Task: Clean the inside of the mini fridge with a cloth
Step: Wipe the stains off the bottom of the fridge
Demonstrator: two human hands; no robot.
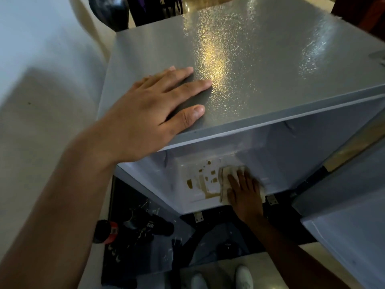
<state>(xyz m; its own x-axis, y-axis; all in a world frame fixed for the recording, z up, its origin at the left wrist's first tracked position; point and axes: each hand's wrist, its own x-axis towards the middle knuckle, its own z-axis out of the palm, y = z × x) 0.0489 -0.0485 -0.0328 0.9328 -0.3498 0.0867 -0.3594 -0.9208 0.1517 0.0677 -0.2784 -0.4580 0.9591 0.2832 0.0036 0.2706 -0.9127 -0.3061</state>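
I look down on a grey mini fridge (250, 59) with a textured, shiny top. My left hand (150, 109) lies flat on the top near its front left corner, fingers apart. Below, the white inside floor (291, 167) of the fridge shows brown spill patches (205, 180). My right hand (243, 190) presses a beige cloth (226, 174) onto the floor just right of the patches. The cloth is partly hidden under the hand.
The open fridge door (343, 205) hangs at the right. A white wall (41, 80) runs along the left. Bottles (108, 232) lie on a dark mat (129, 257) below the fridge. White shoes (243, 276) show at the bottom.
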